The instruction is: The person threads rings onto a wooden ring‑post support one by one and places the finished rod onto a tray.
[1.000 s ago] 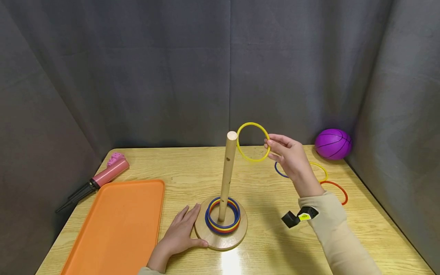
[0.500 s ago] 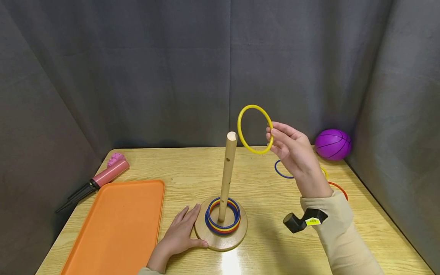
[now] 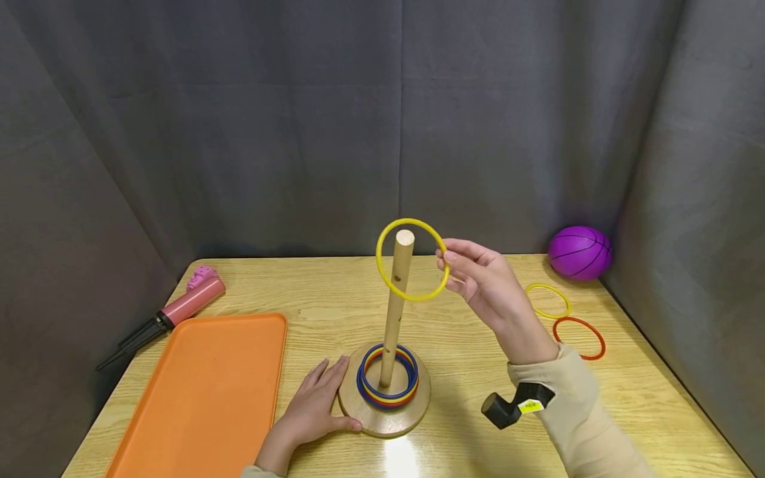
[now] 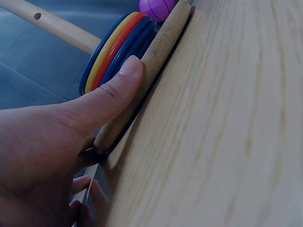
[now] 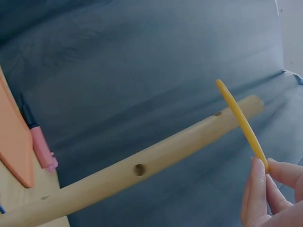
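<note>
Right hand [image 3: 487,289] pinches yellow ring [image 3: 411,259] at its right edge between thumb and fingers [image 5: 258,187]; ring is raised, encircling the top of the peg [image 3: 396,302]. Left hand [image 3: 313,403] lies flat on the counter [image 3: 466,425], fingers relaxed, thumb [image 4: 111,92] pressing the rim of the base [image 3: 412,415]. Blue, red and yellow rings are stacked on the base around the peg. Orange tray [image 3: 203,392] sits left of the hand.

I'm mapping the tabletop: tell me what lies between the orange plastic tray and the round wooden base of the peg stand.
In the head view, the left hand lies between the orange plastic tray and round wooden base, touching the base.
</note>
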{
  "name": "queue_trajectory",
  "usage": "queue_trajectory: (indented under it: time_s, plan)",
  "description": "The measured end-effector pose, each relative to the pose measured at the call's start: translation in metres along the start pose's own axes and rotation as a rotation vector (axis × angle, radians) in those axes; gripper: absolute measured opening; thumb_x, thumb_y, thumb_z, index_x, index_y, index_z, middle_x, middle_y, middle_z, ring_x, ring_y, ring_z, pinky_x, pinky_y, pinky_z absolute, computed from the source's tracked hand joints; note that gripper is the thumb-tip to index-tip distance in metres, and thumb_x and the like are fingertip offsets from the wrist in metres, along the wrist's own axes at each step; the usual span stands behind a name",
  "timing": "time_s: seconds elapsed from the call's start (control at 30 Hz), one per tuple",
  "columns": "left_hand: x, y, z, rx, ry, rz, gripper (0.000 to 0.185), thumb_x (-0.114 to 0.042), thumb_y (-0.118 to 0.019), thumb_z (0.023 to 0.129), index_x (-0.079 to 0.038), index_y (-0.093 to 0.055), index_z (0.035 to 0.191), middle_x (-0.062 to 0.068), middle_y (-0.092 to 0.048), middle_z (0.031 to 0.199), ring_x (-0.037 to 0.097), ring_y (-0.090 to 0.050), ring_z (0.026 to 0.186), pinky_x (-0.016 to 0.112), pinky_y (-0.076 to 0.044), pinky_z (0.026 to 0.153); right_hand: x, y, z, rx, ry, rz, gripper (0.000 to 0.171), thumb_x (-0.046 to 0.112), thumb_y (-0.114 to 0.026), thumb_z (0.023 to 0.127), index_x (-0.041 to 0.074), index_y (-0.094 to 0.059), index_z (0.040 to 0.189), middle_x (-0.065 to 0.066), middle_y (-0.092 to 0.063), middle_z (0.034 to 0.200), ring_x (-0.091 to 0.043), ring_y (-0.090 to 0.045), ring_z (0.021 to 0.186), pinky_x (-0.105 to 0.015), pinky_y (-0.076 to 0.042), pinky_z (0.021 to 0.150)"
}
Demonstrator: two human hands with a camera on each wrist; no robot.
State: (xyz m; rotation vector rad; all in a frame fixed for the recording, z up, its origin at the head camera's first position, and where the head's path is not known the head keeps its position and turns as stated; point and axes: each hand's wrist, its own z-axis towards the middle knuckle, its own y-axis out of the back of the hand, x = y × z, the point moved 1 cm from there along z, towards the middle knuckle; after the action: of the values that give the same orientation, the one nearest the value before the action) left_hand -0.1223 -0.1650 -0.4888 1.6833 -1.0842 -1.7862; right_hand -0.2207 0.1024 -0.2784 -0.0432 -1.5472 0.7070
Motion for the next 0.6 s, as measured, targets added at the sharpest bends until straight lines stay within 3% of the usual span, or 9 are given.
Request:
queue_trajectory:
  time_s: [0.27,0.47,0.6]
  plan:
    - [-0.001,0.0,0.0,0.0,0.005,-0.002,0.118,-0.061,-0.078,0.064,-0.011,-0.022,0.155,0.01,-0.028,0.16,0.041,-0.016,0.148,0.067,-0.022,0.112,-0.025,0.005,-0.002,0.01,-0.051,-0.115,0.03,-0.002,-0.05,0.097,0.018,-0.072,0.093,0.006,-0.07,0.086,-0.003,-0.065,0.079,-0.016,-0.056,0.065]
    - [-0.001,0.0,0.0,0.0,0.008,-0.006,0.118,-0.061,-0.078,0.064,-0.012,-0.022,0.155,0.009,-0.028,0.16,0.041,-0.016,0.148,0.067,-0.022,0.112,-0.048,0.013,-0.003,-0.018,-0.098,-0.209,0.027,-0.001,-0.055,0.095,0.02,-0.071,0.092,0.007,-0.07,0.085,-0.003,-0.066,0.079,-0.016,-0.057,0.064]
    - [0.0,0.0,0.0,0.005,0.012,-0.004,0.118,-0.061,-0.078,0.064,-0.012,-0.022,0.155,0.009,-0.028,0.16,0.041,-0.015,0.148,0.067,-0.022,0.113,-0.07,0.021,-0.004,-0.048,-0.137,-0.32,0.016,0.002,-0.06,0.093,0.011,-0.07,0.102,0.008,-0.07,0.086,-0.004,-0.067,0.08,-0.017,-0.057,0.065]
